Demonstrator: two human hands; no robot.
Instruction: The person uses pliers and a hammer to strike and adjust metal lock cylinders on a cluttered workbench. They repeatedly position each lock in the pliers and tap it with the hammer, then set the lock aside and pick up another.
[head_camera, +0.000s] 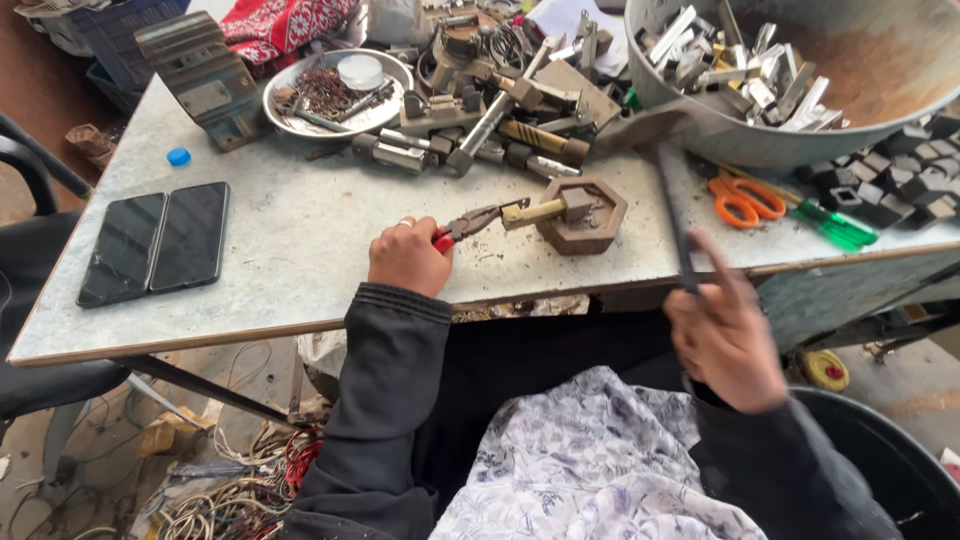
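Right hand (728, 340), nearest, gripped a hammer (668, 170); left hand (407, 256) clamped pliers (470, 222) on a small, stiff, likely heavy brass piece (533, 212) at three o'clock, best gripped by its free end.

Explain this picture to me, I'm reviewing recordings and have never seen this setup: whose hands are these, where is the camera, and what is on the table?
The single view comes from a camera on the person's head, looking down at a grey worktable. There is no machine, only two bare hands. The left hand keeps a closed grip on red-handled pliers, which pinch a brass-coloured metal part resting on an octagonal block. The right hand, blurred, holds a hammer raised over the block. Around them lie two dark phones, orange scissors, a dish of small parts and a large basin of metal pieces.
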